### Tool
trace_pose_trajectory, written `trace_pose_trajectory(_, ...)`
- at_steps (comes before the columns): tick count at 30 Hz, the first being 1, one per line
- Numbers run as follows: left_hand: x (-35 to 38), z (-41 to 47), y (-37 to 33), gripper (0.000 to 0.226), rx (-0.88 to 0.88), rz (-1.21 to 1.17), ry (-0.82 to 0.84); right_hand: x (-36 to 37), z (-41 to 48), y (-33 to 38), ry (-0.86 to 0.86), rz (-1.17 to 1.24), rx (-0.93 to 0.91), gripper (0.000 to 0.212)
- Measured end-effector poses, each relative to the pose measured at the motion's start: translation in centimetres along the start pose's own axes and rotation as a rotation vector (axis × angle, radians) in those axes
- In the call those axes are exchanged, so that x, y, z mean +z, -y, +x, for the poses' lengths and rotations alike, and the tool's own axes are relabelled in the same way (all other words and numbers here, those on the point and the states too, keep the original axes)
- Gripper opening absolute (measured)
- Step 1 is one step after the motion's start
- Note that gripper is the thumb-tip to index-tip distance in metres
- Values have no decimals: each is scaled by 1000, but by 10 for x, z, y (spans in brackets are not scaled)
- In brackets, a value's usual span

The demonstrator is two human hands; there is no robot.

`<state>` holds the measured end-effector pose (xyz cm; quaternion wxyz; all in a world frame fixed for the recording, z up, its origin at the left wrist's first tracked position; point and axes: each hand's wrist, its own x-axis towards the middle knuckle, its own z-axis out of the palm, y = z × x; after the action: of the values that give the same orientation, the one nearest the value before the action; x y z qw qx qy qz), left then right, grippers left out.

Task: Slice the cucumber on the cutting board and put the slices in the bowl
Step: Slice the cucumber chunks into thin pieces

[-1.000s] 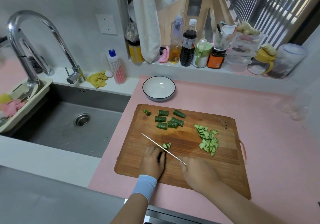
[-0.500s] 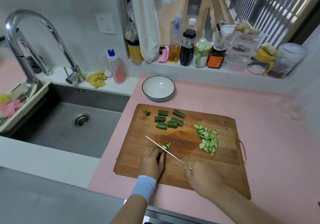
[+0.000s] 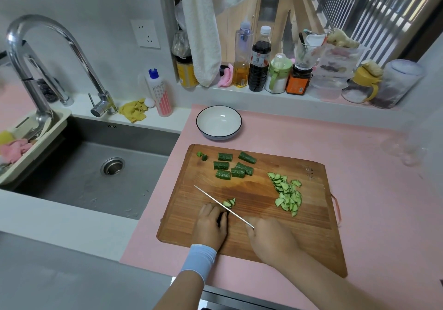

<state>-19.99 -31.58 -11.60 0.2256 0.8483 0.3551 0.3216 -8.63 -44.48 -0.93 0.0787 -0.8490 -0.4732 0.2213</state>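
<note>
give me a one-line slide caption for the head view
Right hand slices cucumber with a knife on the cutting board, left hand steadying it; cut slices piled aside, bowl empty.

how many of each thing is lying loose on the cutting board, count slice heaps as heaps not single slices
thick cucumber chunks: 6
small end bits: 2
heaps of thin slices: 2 (one big, one small beside the blade)
total: 10
</note>
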Motion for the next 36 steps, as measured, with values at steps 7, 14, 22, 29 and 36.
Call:
trace_pose_trajectory(7, 1, 0, 1, 17, 9, 6, -1, -6, -18, -9, -43, 18, -37, 28)
trace_pose_trajectory(14, 0, 0, 1, 18, 5, 8, -2, -7, -18, -11, -9, -8, -10, 25)
trace_pose_trajectory(22, -1, 1, 0, 19, 4, -4, -6, -9, 5, 2, 61, 47, 26, 29)
trace_pose_trajectory(29, 0, -1, -1, 19, 18, 6, -1, -9, 7, 6, 63, 28, 20, 29)
trace_pose_trajectory(36, 3, -2, 3, 5, 22, 7, -19, -1, -3, -1, -3, 19, -23, 26)
